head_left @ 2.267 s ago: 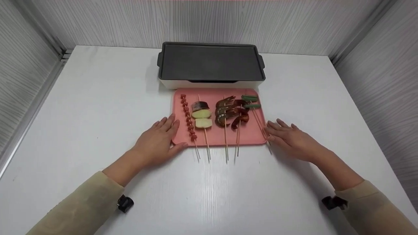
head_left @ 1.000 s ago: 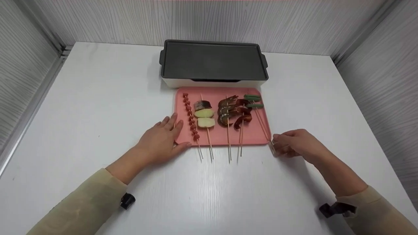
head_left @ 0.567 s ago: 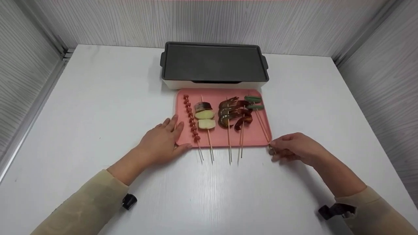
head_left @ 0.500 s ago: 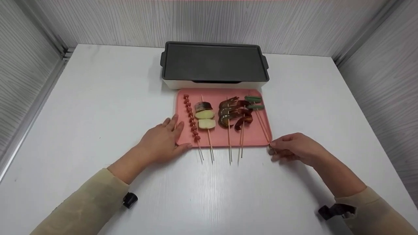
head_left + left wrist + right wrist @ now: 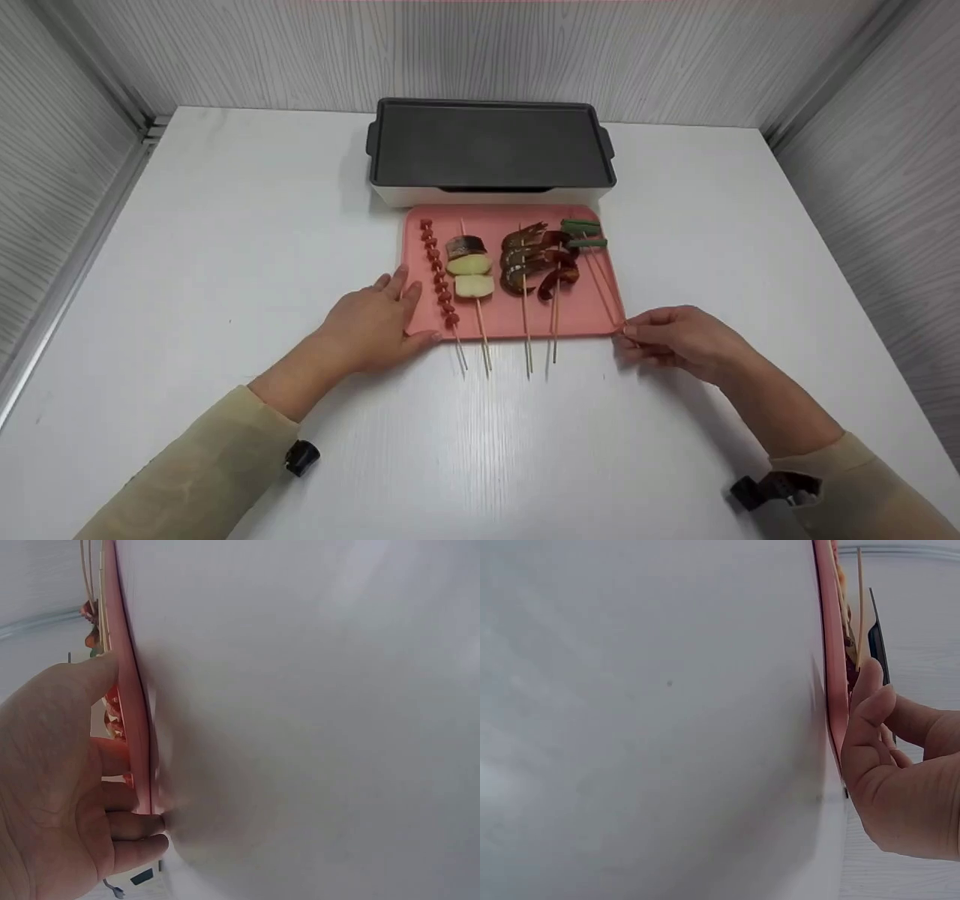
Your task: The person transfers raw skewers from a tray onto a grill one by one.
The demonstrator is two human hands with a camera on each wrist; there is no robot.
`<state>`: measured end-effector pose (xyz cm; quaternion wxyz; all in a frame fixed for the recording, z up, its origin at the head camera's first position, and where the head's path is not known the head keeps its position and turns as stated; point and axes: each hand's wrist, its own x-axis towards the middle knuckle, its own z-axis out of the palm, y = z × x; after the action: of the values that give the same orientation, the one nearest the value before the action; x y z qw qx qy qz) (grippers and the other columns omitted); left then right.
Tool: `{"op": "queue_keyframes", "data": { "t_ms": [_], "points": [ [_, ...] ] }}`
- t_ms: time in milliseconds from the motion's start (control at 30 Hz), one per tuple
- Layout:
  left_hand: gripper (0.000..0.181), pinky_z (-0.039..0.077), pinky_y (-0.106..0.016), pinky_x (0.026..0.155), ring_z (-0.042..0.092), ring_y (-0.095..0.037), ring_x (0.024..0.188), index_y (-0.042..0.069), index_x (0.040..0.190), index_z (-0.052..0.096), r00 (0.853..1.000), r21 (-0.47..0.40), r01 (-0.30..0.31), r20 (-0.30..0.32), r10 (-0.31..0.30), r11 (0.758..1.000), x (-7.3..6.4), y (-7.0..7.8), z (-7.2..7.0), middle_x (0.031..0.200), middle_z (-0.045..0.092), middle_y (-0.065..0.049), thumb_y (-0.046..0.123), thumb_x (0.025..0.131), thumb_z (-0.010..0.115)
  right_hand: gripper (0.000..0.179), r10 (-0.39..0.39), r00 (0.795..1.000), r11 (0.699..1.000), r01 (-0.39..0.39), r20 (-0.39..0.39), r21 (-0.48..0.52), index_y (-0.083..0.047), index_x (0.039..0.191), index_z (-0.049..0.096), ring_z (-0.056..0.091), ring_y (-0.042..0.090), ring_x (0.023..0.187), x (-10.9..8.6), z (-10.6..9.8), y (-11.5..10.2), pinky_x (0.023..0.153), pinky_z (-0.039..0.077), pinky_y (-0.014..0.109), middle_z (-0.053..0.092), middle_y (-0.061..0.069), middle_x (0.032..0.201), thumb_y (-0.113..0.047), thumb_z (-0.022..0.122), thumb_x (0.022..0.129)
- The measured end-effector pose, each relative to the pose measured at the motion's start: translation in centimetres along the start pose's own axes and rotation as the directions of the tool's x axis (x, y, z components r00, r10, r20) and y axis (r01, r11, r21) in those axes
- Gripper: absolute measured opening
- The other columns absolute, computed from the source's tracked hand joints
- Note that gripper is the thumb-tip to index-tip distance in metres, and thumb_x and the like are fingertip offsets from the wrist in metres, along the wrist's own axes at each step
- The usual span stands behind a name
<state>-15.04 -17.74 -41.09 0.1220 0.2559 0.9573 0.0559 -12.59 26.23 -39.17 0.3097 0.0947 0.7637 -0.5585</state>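
A pink tray (image 5: 499,319) lies on the table, bearing several food skewers with sticks jutting over its front edge. My left hand (image 5: 364,330) rests at its front left corner, fingers fairly straight along the side and thumb at the front rim, beside a skewer of small red pieces (image 5: 437,276). My right hand (image 5: 682,341) is at the front right corner, where thumb and fingers pinch the stick end of the skewer of green vegetable pieces (image 5: 583,227). Between them lie a skewer of pale slices (image 5: 472,285), a shrimp skewer (image 5: 517,259) and a dark red-brown skewer (image 5: 559,277).
A black griddle plate (image 5: 491,142) on a white base (image 5: 412,196) stands right behind the tray, with small side handles. Wood-grain panels (image 5: 480,52) enclose the white table (image 5: 480,450) at the back and sides.
My right hand has gone from lying spread at the tray's right edge to pinching the stick at the front right corner. The green pieces have shifted slightly; my left hand stays at its corner.
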Motion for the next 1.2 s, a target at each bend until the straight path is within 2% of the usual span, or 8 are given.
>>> {"op": "queue_keyframes", "data": {
  "t_ms": [100,433,733,1000,1200],
  "points": [
    [0.088,0.042,-0.061,0.115,0.037,-0.051,0.15,-0.005,0.16,0.04,1.0,-0.007,0.008,0.011,-0.007,1.0,0.0,0.0,0.0,0.168,0.025,-0.031,0.064,0.105,0.049,0.039,-0.009,1.0,1.0,0.009,-0.009,-0.004,0.004,0.132,0.069,0.074,0.015,0.095,-0.3,0.1,-0.1,0.079,0.057,0.026,0.079,0.004,0.107,-0.022,0.072,0.103],
    [0.089,0.045,-0.062,0.112,0.038,-0.052,0.149,-0.004,0.16,0.04,1.0,0.011,-0.004,-0.008,0.004,1.0,0.1,-0.1,0.1,0.168,0.025,-0.032,0.066,0.105,0.046,0.036,-0.02,1.0,1.0,0.02,-0.012,-0.006,0.004,0.126,0.07,0.073,0.015,0.092,-1.7,0.2,-0.4,0.078,0.058,0.026,0.078,0.006,0.104,-0.023,0.074,0.103],
    [0.089,0.044,-0.062,0.113,0.039,-0.052,0.149,-0.005,0.16,0.04,1.0,0.01,-0.001,0.004,0.0,1.0,0.0,0.0,-0.1,0.168,0.026,-0.032,0.065,0.106,0.047,0.036,-0.064,0.998,0.998,0.064,-0.029,0.001,0.005,0.127,0.069,0.075,0.013,0.092,-2.8,0.0,-1.4,0.079,0.058,0.025,0.078,0.004,0.103,-0.022,0.073,0.103],
    [0.088,0.045,-0.061,0.112,0.039,-0.052,0.149,-0.005,0.16,0.041,1.0,0.008,-0.002,0.003,0.002,1.0,-0.1,-0.1,0.1,0.167,0.027,-0.032,0.064,0.106,0.047,0.028,-0.109,0.993,0.992,0.111,-0.045,0.063,0.003,0.125,0.069,0.075,0.013,0.091,-2.0,-0.1,-3.3,0.079,0.057,0.024,0.077,0.003,0.102,-0.015,0.069,0.105],
    [0.088,0.045,-0.062,0.112,0.038,-0.052,0.149,-0.005,0.16,0.04,1.0,-0.002,-0.003,-0.001,0.003,1.0,0.0,0.1,-0.1,0.168,0.026,-0.032,0.064,0.105,0.047,0.032,-0.139,0.987,0.987,0.145,-0.087,0.073,0.006,0.129,0.066,0.074,0.012,0.089,-0.6,0.1,-5.4,0.077,0.057,0.023,0.078,0.005,0.103,-0.016,0.069,0.105]
  ]
}}
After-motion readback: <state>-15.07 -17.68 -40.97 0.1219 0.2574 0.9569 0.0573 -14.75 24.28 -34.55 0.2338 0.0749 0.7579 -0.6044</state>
